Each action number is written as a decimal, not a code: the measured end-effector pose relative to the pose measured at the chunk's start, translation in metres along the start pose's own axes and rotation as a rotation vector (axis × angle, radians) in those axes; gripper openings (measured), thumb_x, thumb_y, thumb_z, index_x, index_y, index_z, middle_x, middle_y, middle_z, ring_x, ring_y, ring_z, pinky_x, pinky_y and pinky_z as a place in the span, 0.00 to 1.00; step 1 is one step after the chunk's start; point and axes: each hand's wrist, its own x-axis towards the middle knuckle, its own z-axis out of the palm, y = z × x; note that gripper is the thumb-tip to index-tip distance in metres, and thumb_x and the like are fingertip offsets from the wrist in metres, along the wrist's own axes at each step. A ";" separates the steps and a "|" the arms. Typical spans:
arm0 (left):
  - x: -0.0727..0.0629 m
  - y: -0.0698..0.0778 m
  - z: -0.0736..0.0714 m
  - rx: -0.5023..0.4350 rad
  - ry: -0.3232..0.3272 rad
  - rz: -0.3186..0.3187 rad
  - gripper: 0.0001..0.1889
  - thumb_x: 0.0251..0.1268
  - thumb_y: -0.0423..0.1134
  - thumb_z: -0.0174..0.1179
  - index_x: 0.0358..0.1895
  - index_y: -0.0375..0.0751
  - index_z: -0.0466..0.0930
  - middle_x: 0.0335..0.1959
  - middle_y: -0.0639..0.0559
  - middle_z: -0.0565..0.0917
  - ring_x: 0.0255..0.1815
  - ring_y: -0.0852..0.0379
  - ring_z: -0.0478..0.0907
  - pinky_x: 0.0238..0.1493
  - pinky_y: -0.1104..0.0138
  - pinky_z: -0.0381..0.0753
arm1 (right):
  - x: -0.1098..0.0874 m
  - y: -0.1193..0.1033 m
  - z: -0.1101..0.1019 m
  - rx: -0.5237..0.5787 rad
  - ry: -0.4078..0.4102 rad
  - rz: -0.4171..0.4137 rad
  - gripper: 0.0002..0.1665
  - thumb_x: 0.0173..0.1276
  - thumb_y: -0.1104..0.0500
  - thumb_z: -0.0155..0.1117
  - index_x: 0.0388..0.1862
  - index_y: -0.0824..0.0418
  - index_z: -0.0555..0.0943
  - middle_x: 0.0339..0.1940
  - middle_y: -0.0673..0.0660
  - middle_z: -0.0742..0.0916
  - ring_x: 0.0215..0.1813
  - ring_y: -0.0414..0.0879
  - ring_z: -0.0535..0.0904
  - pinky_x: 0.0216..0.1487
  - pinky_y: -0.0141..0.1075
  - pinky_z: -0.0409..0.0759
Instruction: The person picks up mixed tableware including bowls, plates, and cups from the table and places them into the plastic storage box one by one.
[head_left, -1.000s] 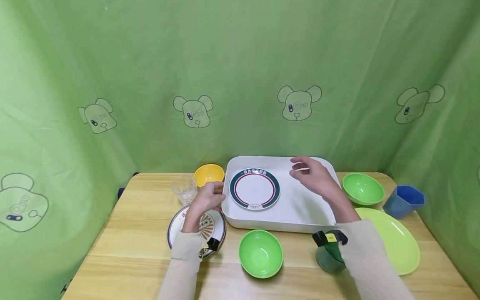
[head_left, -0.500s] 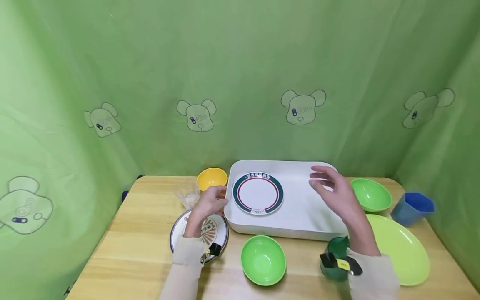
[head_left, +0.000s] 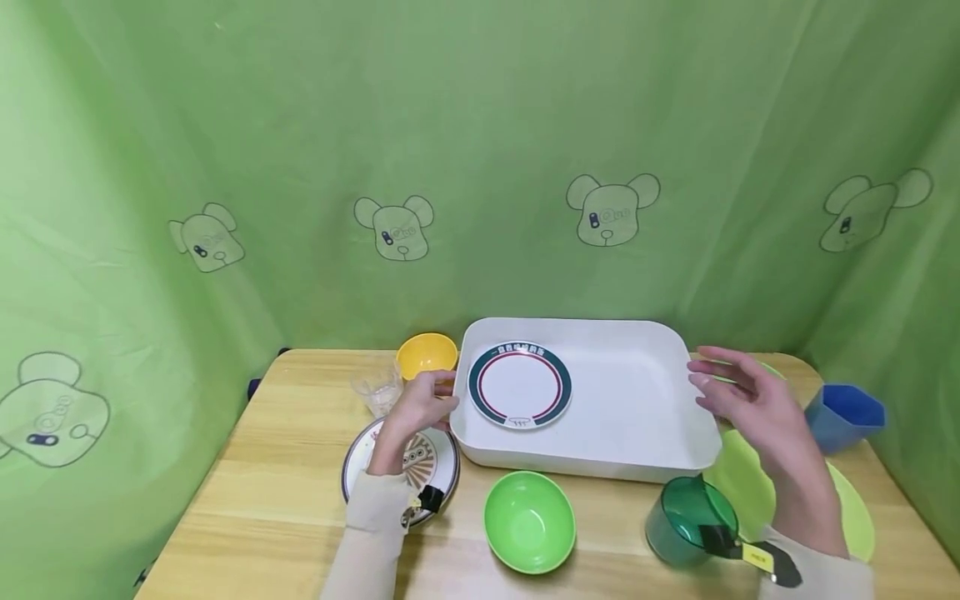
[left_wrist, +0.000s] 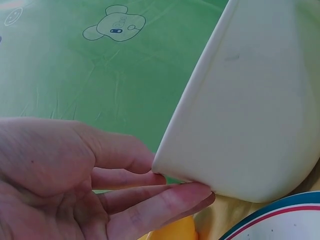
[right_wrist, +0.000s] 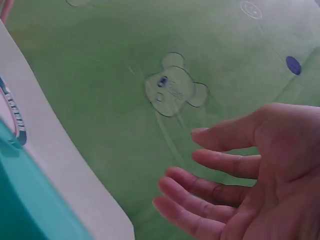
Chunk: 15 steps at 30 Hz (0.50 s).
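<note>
The right hand (head_left: 761,410) is being drawn rightward past the white tray (head_left: 637,392), fingers spread, nothing held. With the plate (head_left: 520,386) lying in its left half, the tray is being pinched by the left hand (head_left: 417,408), apparently steadied one-sidedly.

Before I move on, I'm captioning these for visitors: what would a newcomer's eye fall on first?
Probably the white tray in the middle of the table, with a green-rimmed plate lying in its left part. The left hand holds the tray's left edge, while the right hand hovers near its right edge. Behind, a green curtain printed with cartoon animal heads fills the upper head view.
</note>
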 end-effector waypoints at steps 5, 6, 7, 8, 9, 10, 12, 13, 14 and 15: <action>-0.001 0.000 -0.001 -0.005 0.002 -0.002 0.27 0.69 0.25 0.58 0.71 0.28 0.70 0.58 0.29 0.81 0.46 0.38 0.86 0.31 0.60 0.91 | -0.004 0.001 -0.017 0.143 0.020 0.051 0.20 0.75 0.64 0.64 0.60 0.47 0.77 0.48 0.39 0.88 0.45 0.30 0.86 0.42 0.26 0.87; -0.001 0.000 -0.001 -0.005 0.000 0.000 0.27 0.69 0.25 0.58 0.71 0.28 0.70 0.58 0.29 0.81 0.47 0.38 0.86 0.31 0.60 0.91 | -0.005 0.002 -0.021 0.136 0.032 0.062 0.19 0.75 0.63 0.65 0.59 0.45 0.78 0.48 0.39 0.87 0.45 0.29 0.85 0.41 0.26 0.87; -0.001 0.000 -0.001 -0.006 -0.002 0.000 0.27 0.69 0.24 0.58 0.71 0.27 0.70 0.58 0.29 0.81 0.47 0.37 0.85 0.31 0.60 0.91 | -0.006 0.003 -0.025 0.142 0.043 0.068 0.19 0.75 0.64 0.65 0.59 0.45 0.78 0.48 0.39 0.87 0.45 0.29 0.85 0.41 0.26 0.87; -0.001 0.000 0.000 -0.007 -0.004 -0.001 0.27 0.69 0.24 0.58 0.71 0.27 0.70 0.58 0.28 0.81 0.48 0.37 0.85 0.31 0.60 0.91 | -0.007 0.005 -0.029 0.156 0.055 0.075 0.19 0.74 0.64 0.65 0.59 0.46 0.78 0.48 0.39 0.87 0.45 0.29 0.85 0.41 0.27 0.87; -0.001 0.000 0.000 -0.008 -0.006 0.002 0.27 0.69 0.24 0.58 0.71 0.27 0.70 0.58 0.28 0.81 0.48 0.36 0.85 0.31 0.60 0.91 | -0.008 0.007 -0.033 0.133 0.063 0.080 0.19 0.74 0.64 0.65 0.59 0.45 0.78 0.47 0.38 0.87 0.45 0.28 0.84 0.40 0.26 0.87; -0.001 0.000 0.000 -0.011 -0.008 0.004 0.27 0.69 0.24 0.58 0.71 0.27 0.70 0.58 0.27 0.81 0.48 0.35 0.85 0.31 0.60 0.91 | -0.010 0.009 -0.037 0.096 0.070 0.084 0.20 0.74 0.64 0.65 0.59 0.44 0.78 0.48 0.37 0.86 0.46 0.27 0.84 0.40 0.26 0.87; 0.000 0.000 0.000 -0.010 -0.011 0.008 0.27 0.69 0.24 0.58 0.71 0.27 0.69 0.58 0.27 0.80 0.49 0.34 0.85 0.31 0.60 0.91 | -0.013 0.014 -0.045 0.016 0.076 0.086 0.20 0.75 0.63 0.65 0.59 0.42 0.77 0.47 0.35 0.85 0.46 0.25 0.82 0.40 0.25 0.86; 0.000 0.000 0.000 -0.010 -0.011 0.007 0.27 0.69 0.24 0.58 0.71 0.27 0.69 0.58 0.27 0.80 0.49 0.33 0.85 0.31 0.60 0.91 | -0.014 0.016 -0.048 -0.016 0.072 0.087 0.20 0.75 0.63 0.65 0.59 0.41 0.77 0.47 0.34 0.85 0.46 0.24 0.81 0.39 0.24 0.86; 0.000 0.000 0.000 -0.009 -0.012 0.008 0.27 0.69 0.24 0.58 0.71 0.27 0.69 0.58 0.26 0.80 0.49 0.33 0.85 0.31 0.60 0.91 | -0.015 0.018 -0.051 -0.061 0.065 0.090 0.20 0.75 0.62 0.64 0.59 0.40 0.77 0.47 0.33 0.84 0.46 0.23 0.81 0.39 0.24 0.86; -0.001 0.000 -0.001 -0.006 -0.011 0.008 0.27 0.69 0.24 0.58 0.71 0.27 0.69 0.59 0.27 0.80 0.49 0.33 0.85 0.31 0.60 0.91 | -0.016 0.021 -0.053 -0.109 0.054 0.089 0.20 0.76 0.61 0.64 0.59 0.39 0.76 0.47 0.31 0.83 0.46 0.22 0.80 0.39 0.24 0.86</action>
